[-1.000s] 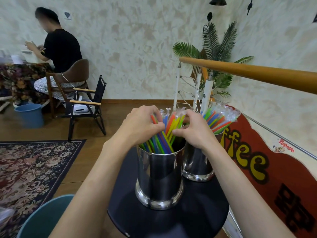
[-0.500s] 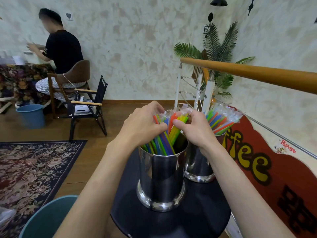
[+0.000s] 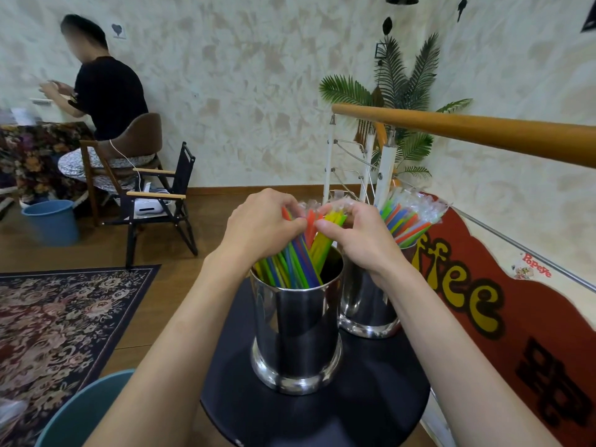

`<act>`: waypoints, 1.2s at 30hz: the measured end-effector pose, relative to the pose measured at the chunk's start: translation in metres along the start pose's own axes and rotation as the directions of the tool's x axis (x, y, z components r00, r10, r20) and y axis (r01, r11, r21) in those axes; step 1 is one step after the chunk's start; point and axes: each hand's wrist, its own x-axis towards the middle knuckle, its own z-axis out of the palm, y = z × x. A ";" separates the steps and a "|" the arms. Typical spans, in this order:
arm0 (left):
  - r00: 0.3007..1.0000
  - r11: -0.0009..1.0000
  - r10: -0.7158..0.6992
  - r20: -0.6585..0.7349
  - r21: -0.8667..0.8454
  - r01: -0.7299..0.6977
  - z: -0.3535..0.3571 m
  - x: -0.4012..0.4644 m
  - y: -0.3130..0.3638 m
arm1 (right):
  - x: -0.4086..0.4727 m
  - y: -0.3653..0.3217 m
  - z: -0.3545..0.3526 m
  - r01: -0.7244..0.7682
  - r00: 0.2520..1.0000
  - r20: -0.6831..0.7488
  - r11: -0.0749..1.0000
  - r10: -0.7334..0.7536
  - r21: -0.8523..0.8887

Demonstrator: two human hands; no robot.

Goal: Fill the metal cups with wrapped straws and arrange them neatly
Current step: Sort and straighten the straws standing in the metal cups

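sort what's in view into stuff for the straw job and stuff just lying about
For the job: near cup, its straws, far cup, its straws, left hand, right hand.

Lying about: blue bucket, folding chair, rug, plant.

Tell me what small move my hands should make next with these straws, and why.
Probably ease both hands apart to spread the straws: they bunch toward the left of the near cup, leaving its right side dark and bare.
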 end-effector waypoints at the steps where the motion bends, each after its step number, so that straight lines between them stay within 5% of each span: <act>1: 1.000 1.000 -0.005 -0.002 -0.001 0.005 0.001 0.000 0.000 | 0.000 0.000 0.000 -0.005 1.000 -0.013 1.000 0.005 0.000; 7: 1.000 1.000 0.000 -0.011 -0.006 0.000 0.004 0.002 -0.001 | -0.002 -0.002 0.000 -0.048 0.998 -0.033 0.999 0.048 -0.011; 15: 1.000 1.000 -0.009 0.022 -0.007 0.009 0.001 0.000 0.000 | -0.006 -0.006 0.003 -0.009 0.993 0.121 0.999 0.016 -0.051; 36: 1.000 1.000 0.000 0.001 -0.011 0.000 0.001 0.000 -0.001 | -0.004 -0.005 0.004 -0.070 0.997 0.019 0.997 0.071 -0.025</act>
